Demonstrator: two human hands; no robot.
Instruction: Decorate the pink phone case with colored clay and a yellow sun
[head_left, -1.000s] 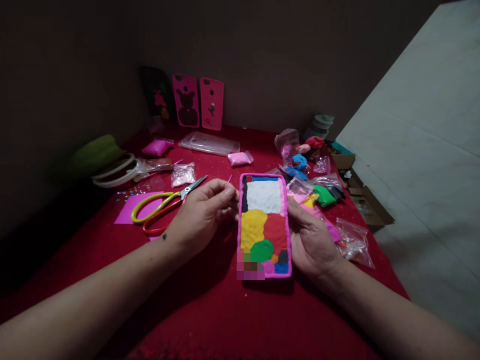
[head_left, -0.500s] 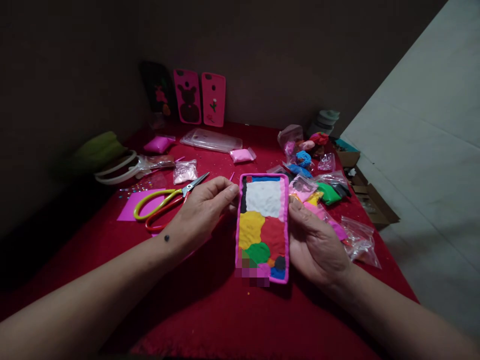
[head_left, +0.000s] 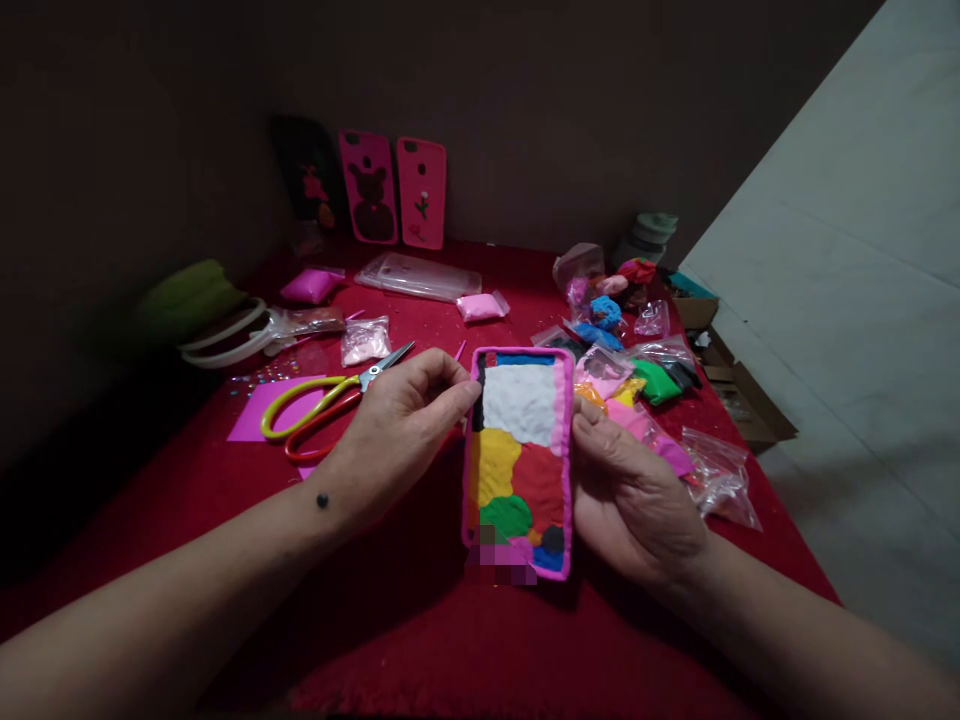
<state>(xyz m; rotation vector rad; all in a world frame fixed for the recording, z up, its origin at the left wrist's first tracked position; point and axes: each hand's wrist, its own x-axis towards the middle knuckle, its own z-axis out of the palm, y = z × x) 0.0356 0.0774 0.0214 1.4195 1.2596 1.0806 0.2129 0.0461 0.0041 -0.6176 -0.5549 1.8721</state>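
I hold up a phone case [head_left: 521, 405] above the table. Its face carries patches of clay in white, yellow, red, green, blue and black, with a raised pink rim around them. My left hand [head_left: 409, 415] pinches the upper left edge, thumb in front and fingertips partly hidden. On the other side my right hand [head_left: 637, 490] grips the right edge, its thumb along the rim and the fingers out of sight behind. Scissors [head_left: 315, 405] with yellow and red handles lie beside my left hand. Bags of coloured clay [head_left: 652, 383] lie beyond my right hand.
Three decorated phone cases [head_left: 422, 195] lean on the back wall. A clear case [head_left: 420, 277] and small clay packets [head_left: 482, 306] lie on the red cloth [head_left: 420, 630]. A white-rimmed object [head_left: 225, 335] sits at left, a jar [head_left: 651, 238] at back right, cardboard boxes [head_left: 750, 405] beyond the table's right edge.
The phone case has shifted slightly left and tilted a little in my hands. Both hands keep their hold. The whole view has moved slightly.
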